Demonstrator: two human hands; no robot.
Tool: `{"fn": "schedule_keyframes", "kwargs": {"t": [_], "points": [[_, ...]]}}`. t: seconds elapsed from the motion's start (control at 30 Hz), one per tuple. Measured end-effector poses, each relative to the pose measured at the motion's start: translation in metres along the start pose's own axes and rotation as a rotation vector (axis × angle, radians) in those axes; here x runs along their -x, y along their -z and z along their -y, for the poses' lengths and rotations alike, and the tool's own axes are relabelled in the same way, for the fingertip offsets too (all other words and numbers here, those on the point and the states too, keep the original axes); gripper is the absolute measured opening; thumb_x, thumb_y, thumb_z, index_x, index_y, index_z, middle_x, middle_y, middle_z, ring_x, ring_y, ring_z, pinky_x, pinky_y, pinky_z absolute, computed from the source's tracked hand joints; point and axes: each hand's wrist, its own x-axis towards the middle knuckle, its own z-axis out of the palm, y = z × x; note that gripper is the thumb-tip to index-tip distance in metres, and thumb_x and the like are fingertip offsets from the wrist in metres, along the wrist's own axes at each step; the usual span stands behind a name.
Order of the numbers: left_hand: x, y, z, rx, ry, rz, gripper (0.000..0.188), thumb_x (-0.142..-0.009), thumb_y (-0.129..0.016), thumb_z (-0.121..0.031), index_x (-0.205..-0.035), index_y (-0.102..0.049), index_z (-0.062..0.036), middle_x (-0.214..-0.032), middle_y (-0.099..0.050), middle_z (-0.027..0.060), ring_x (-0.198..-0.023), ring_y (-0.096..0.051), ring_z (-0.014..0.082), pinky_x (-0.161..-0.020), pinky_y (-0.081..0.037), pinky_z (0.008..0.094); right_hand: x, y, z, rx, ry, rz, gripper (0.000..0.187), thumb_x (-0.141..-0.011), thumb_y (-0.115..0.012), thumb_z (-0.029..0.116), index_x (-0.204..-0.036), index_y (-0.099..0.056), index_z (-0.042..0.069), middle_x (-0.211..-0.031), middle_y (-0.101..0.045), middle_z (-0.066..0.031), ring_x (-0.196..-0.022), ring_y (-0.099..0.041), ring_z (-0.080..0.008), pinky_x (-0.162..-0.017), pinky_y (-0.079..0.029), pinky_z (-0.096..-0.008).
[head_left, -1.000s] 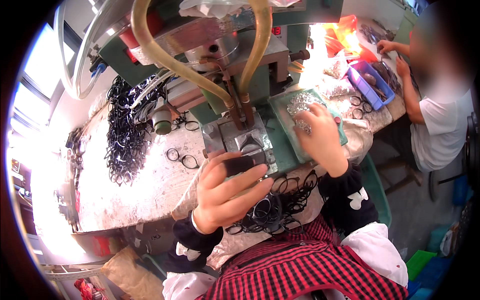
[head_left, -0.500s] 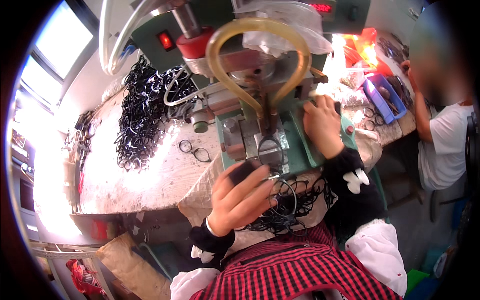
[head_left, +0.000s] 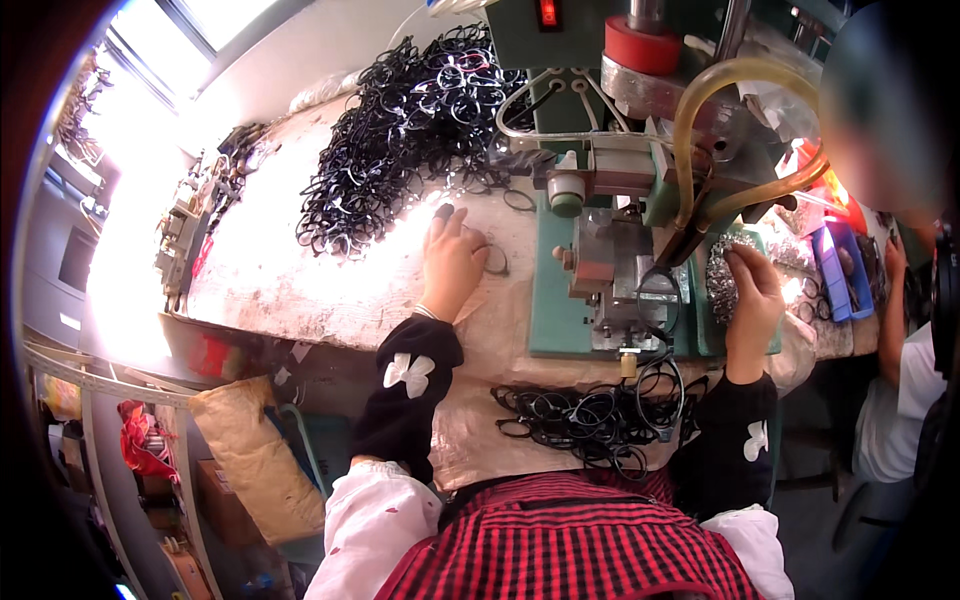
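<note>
1. The left hand [head_left: 453, 268] is low over the pale counter [head_left: 270, 290], beside a black ring [head_left: 503, 262] that partly disappears behind its thumb side. A dark cover sits on 1 fingertip. Its fingers are bent; I cannot tell whether they pinch the ring.
2. The right hand [head_left: 757, 305] is over a green tray [head_left: 710, 342], its fingertips near the small silver parts [head_left: 720, 280] there. The fingers curl toward the thumb; whether they grip a part cannot be told.
3. Between the 2 hands stands a green machine [head_left: 556, 300] with a metal fixture [head_left: 625, 275]. A black loop [head_left: 678, 312] lies on this fixture, and another loop hangs below its front edge.
4. In front of the machine, a pile of black rings [head_left: 565, 412] lies near the checked apron [head_left: 570, 540].
5. Beyond the left hand, a larger heap of black rings [head_left: 390, 150] covers part of the counter.
6. To the right of the tray is a blue bin [head_left: 828, 270]; past it, a co-worker in a white shirt [head_left: 905, 405].
</note>
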Motion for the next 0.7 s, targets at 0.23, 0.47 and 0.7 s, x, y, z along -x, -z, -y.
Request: {"fn": "schedule_keyframes", "kwargs": {"t": [0.23,0.47,0.7], "points": [[-0.085,-0.008,0.006,0.101,0.014,-0.02,0.013,-0.082,-0.065,-0.015,-0.088,-0.071,-0.0054,-0.107,-0.074,0.0138,-0.095,-0.064,0.0382,-0.092,-0.05,0.0458,0.012,0.031,0.006,0.253,0.086,0.002,0.012,-0.09,-0.073,-0.003,-0.101,-0.073,0.0,-0.094,-0.072,-0.0019,-0.087,-0.063,-0.0076,-0.078,-0.049,-0.022],[-0.062,-0.085,0.048,-0.001,0.035,-0.023,0.017,-0.085,-0.064,-0.02,-0.084,-0.072,-0.0046,-0.095,-0.07,0.012,-0.095,-0.059,0.0392,-0.086,-0.048,0.0504,0.032,-0.003,0.059,0.186,0.091,0.159,0.011,-0.085,-0.074,-0.004,-0.095,-0.073,-0.001,-0.091,-0.073,-0.0035,-0.087,-0.066,-0.0109,-0.079,-0.051,-0.0244],[-0.003,0.024,0.033,0.205,-0.105,0.009,0.016,-0.094,-0.066,-0.014,-0.101,-0.073,-0.0009,-0.119,-0.071,0.0166,-0.098,-0.062,0.038,-0.089,-0.05,0.0448,0.03,-0.055,0.077,0.09,0.252,0.289,0.027,-0.081,-0.075,-0.001,-0.106,-0.066,0.0,-0.091,-0.072,-0.0043,-0.087,-0.068,-0.0136,-0.081,-0.053,-0.0283]]}}
